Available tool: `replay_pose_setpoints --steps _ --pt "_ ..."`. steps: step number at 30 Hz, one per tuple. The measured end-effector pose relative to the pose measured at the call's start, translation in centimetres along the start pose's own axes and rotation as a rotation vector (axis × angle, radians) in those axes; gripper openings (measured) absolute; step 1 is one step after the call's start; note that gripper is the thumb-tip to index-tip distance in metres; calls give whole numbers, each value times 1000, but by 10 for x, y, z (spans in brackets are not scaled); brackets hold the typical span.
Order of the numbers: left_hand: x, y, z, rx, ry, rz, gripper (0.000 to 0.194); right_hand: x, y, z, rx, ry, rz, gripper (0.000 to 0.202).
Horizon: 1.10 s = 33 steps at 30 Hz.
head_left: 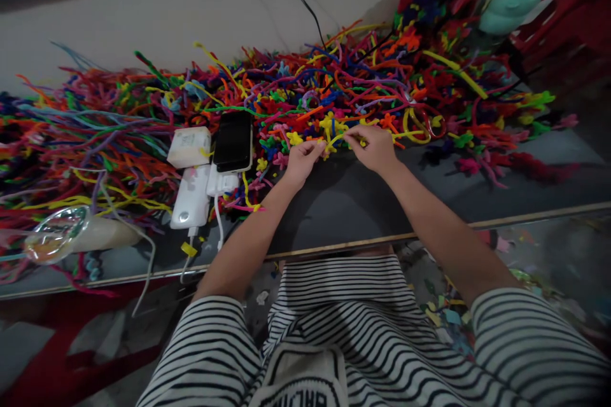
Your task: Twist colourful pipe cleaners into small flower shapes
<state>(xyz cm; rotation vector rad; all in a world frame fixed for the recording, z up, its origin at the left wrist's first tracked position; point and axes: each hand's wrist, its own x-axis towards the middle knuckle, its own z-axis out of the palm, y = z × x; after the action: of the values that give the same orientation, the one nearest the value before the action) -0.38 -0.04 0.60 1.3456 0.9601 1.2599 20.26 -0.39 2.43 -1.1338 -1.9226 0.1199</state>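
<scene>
Between my two hands stretches a yellow pipe cleaner, with a small looped part close to the left fingertips. My left hand pinches that looped part. With thumb and forefinger, my right hand grips the strand farther along. A yellow length of pipe cleaner sticks out past the right hand. Right behind my hands lies a dense heap of coloured pipe cleaners, some bent into flower shapes. Scissors with red and yellow handles rest in the heap to the right.
Left of my hands lie a black phone, a white power bank with cables and a white box. A plastic cup lies tipped at far left. A green container stands at back right. The table's front edge runs before me.
</scene>
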Motion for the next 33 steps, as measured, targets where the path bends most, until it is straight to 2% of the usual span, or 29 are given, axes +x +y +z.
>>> replay_pose_setpoints --steps 3,6,9,13,18,21,24,29,33 --pt "-3 3 0 35 -96 1 38 1 0 1 45 71 21 28" --pt "-6 6 2 69 -183 -8 39 2 -5 2 104 147 109 30" --pt "-9 8 4 61 -233 9 37 1 -15 3 217 80 167 35" --pt "-10 9 6 50 -181 37 35 -1 -26 4 277 -68 127 39" --pt "-11 10 9 42 -8 -12 39 -4 -28 3 245 -118 65 40" --pt "-12 12 12 21 40 -86 45 -5 -28 2 213 -152 4 41" --pt "-14 14 14 26 77 -94 50 -5 -28 2 206 -164 -26 45" --pt "-15 15 14 123 47 -66 49 -5 -27 6 258 -114 83 55" --pt "-11 16 2 290 -84 -22 52 -4 -23 7 391 -159 232 57"
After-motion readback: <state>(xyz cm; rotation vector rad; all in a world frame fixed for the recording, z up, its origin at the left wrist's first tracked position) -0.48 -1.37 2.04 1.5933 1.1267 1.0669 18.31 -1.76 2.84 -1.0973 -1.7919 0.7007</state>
